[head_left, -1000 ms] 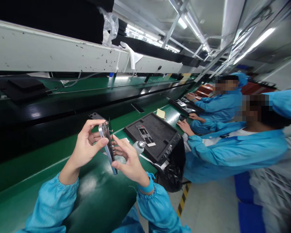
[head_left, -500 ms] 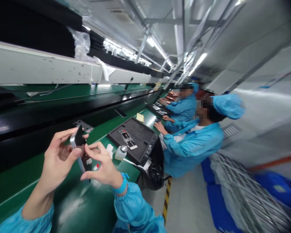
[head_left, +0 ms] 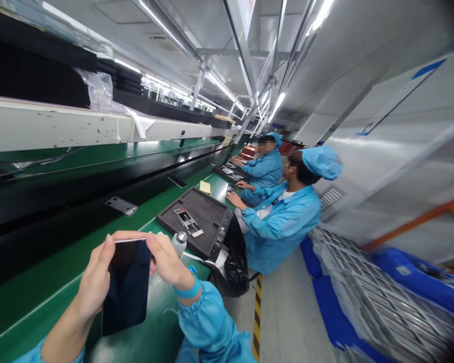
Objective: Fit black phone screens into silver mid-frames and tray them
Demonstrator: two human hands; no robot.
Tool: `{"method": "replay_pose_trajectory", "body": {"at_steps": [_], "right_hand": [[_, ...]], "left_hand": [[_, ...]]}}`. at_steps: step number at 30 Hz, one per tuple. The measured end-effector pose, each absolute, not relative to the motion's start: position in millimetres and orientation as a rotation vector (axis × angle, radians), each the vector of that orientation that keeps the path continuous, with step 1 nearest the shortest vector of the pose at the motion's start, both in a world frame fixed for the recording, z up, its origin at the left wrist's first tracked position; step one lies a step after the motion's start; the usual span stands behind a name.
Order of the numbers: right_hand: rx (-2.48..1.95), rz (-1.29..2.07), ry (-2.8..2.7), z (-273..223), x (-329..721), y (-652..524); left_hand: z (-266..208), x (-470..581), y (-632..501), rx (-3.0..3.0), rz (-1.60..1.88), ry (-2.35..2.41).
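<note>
A smartphone with a dark glossy face is held up over the green bench, that face turned toward me. My left hand grips its left edge, thumb near the top corner. At the upper right corner my right hand pinches the phone, its fingers partly hidden behind. A small bottle with a metal cap stands just beyond my right hand. Past it lies a black foam tray bearing an opened phone frame.
On the black belt's edge lies a grey phone housing; farther along is a dark phone. A yellow pad sits behind the tray. A black plastic bag hangs at the bench edge. Co-workers in blue sit along the right.
The phone has turned from edge-on to show its dark face. My right hand has closed from spread fingers onto its upper corner. The view has shifted right.
</note>
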State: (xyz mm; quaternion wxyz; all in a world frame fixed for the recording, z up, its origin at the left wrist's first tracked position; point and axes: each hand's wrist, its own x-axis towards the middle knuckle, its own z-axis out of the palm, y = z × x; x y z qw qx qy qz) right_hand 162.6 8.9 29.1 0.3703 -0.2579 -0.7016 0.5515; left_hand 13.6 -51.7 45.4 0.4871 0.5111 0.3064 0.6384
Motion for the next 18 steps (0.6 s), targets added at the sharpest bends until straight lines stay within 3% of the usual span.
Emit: {"method": "replay_pose_trajectory", "body": {"at_steps": [10,15,18], "right_hand": [[-0.626,1.249,-1.675,42,159,-1],[-0.632,1.434,-1.756,24,165,13],[-0.658,1.379,-1.76,14,169,11]], "left_hand": [[42,28,-59,1.566,1.809,1.082],[41,23,-51,1.478,1.662,0.923],[42,14,-48,1.351,1.679,0.935]]}}
